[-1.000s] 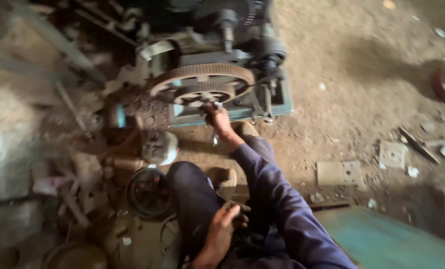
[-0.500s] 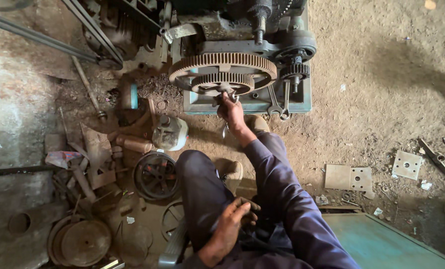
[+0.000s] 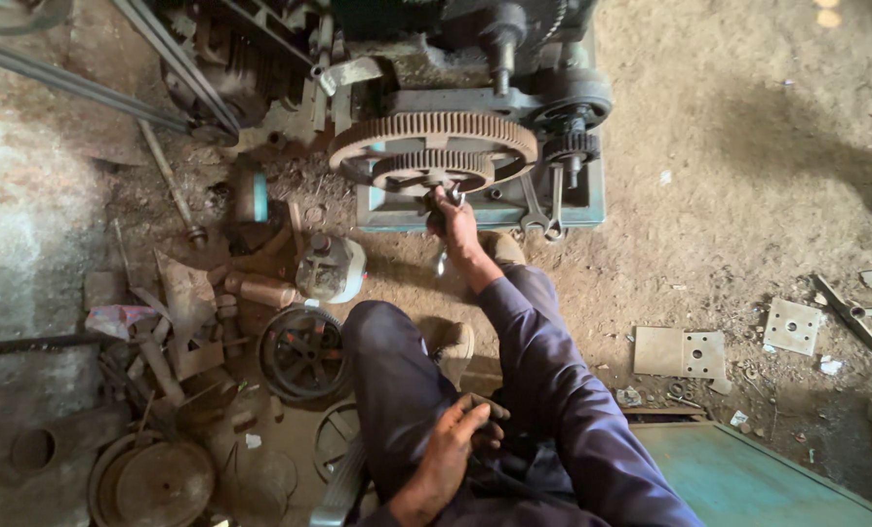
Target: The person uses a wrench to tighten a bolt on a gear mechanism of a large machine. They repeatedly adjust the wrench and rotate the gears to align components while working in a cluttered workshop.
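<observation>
Dirt workshop floor (image 3: pixel 748 195) strewn with scrap, my right hand (image 3: pixel 453 220) closed on a wrench (image 3: pixel 443 256) under the small gear (image 3: pixel 432 168) hub, left hand (image 3: pixel 451 444) resting curled on my thigh; I'd seat the wrench squarely before turning.

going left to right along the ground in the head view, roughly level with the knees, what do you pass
round metal disc → spoked wheel → left hand → flat plate with holes → small square plate
</observation>
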